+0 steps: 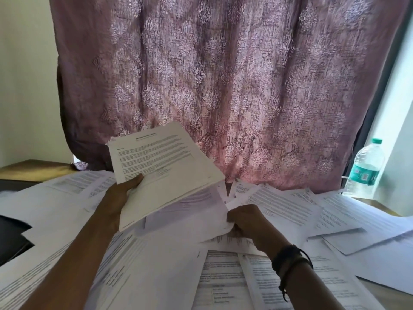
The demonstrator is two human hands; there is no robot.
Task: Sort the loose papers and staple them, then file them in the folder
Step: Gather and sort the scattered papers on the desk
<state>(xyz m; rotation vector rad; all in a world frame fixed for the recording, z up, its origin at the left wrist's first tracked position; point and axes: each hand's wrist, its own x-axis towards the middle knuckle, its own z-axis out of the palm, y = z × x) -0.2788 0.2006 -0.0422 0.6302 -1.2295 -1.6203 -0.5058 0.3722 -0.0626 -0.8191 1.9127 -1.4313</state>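
Note:
My left hand (pixel 120 198) holds a thick stack of printed papers (pixel 165 171) lifted above the desk, thumb on the top sheet and fingers underneath. My right hand (pixel 248 222) lies lower, to the right of the stack, its fingers curled around the edge of a loose sheet (pixel 196 220) in the pile. Loose printed papers (pixel 290 209) cover the desk from left to right, overlapping at many angles. No stapler or folder shows.
A clear water bottle (pixel 364 168) with a teal label stands at the back right by the window. A patterned mauve curtain (pixel 223 86) hangs behind the desk. A dark object (pixel 11 238) lies at the left edge, and a wooden surface (pixel 33 168) shows at back left.

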